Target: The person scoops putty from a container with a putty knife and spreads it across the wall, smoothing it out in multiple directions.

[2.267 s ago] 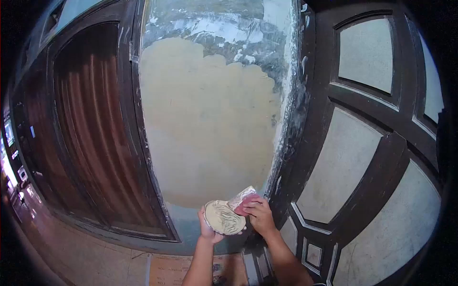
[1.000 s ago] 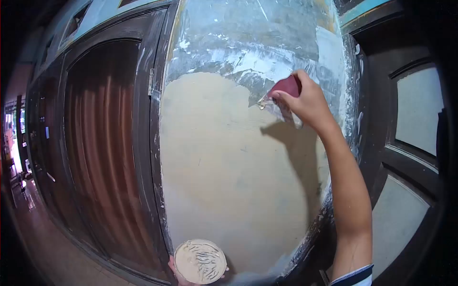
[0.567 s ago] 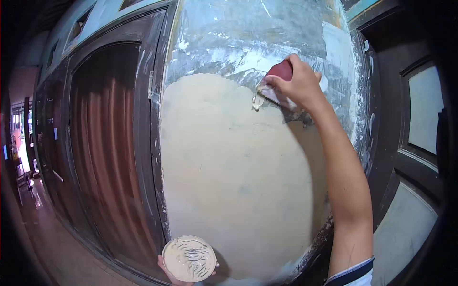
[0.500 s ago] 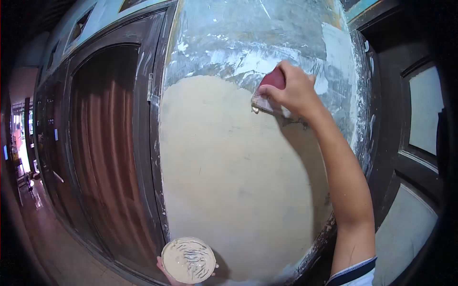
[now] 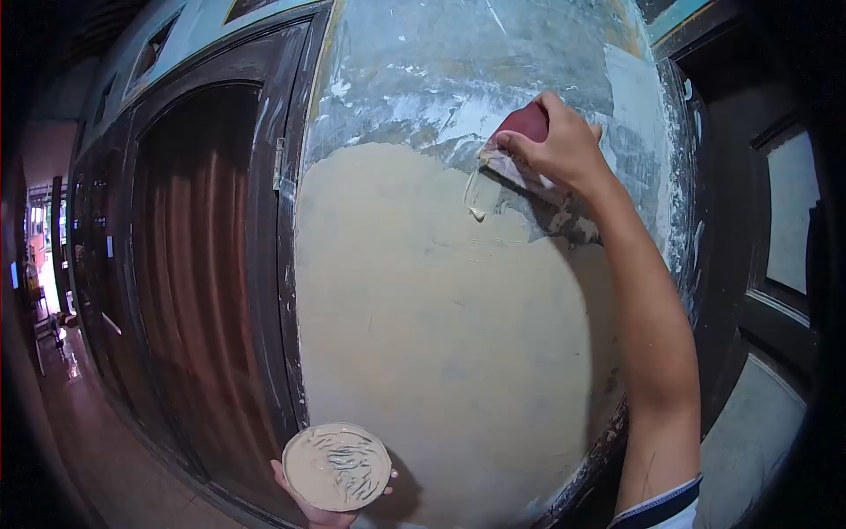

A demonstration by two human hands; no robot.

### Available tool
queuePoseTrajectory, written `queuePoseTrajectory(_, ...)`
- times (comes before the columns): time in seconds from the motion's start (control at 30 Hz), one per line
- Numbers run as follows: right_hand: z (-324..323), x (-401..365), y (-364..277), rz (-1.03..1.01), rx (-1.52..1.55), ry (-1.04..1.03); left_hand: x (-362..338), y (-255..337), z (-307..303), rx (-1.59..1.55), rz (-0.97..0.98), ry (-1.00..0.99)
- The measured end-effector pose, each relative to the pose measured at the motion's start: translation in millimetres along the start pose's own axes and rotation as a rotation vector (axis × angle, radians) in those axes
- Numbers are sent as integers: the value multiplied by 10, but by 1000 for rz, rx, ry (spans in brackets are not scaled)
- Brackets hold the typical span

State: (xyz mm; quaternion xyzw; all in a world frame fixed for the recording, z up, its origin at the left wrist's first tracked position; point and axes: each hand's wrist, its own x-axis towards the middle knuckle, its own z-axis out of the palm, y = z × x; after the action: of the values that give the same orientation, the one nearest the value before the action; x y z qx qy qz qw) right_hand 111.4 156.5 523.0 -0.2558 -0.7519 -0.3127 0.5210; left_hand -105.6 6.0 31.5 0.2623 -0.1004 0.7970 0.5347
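Observation:
My right hand [image 5: 560,145] is raised and grips a putty knife with a red handle [image 5: 522,123]; its wide blade [image 5: 493,181], smeared with cream putty, lies against the wall at the top edge of the cream putty patch [image 5: 423,317]. Low in the view, my left hand [image 5: 308,507] holds up a round plate [image 5: 337,465] coated with cream putty, its face turned toward me. Above the patch the wall [image 5: 458,62] is bare, grey and scraped.
A dark wooden door with a brown ribbed panel [image 5: 189,264] stands left of the wall strip. Another dark-framed door with pale panes [image 5: 775,264] is on the right. A corridor floor [image 5: 62,388] runs away at far left.
My right hand lifted from the plate to the top of the patch and has been working the blade there, leaving fresh putty. The plate has dropped low and drifted left.

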Motion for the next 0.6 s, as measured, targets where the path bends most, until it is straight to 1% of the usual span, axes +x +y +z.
queuePoseTrajectory(0.03,-16,8,-6,4,51,-44,54,17,98,-18,-4,2)
queuePoseTrajectory(0.07,140,-57,28,-113,50,14,102,32,186,-36,-7,3)
queuePoseTrajectory(0.1,122,-153,-69,-153,-17,-50,140,44,255,-55,-8,1)
queuePoseTrajectory(0.2,167,-104,5,-126,-66,-25,185,56,289,-66,-19,-14)
queuePoseTrajectory(0.27,45,56,54,0,-6,55,188,28,330,-82,0,0)
queuePoseTrajectory(0.3,64,26,35,0,-5,55,191,14,354,-98,21,13)
queuePoseTrajectory(0.37,137,-136,-30,-184,4,26,186,5,364,-117,42,28)
queuePoseTrajectory(0.4,184,-205,-62,-244,-58,-13,176,-21,391,-119,44,29)
queuePoseTrajectory(0.43,187,-167,-50,-248,-54,-15,215,-4,417,-120,47,35)
queuePoseTrajectory(0.5,149,-31,48,-82,-68,80,224,-47,493,-119,45,52)
queuePoseTrajectory(0.53,69,72,87,-28,-50,64,232,-58,509,-119,45,52)
queuePoseTrajectory(0.57,65,75,85,-31,-48,68,226,-36,503,-117,46,50)
queuePoseTrajectory(0.6,52,47,42,-53,-24,26,199,-13,477,-113,48,46)
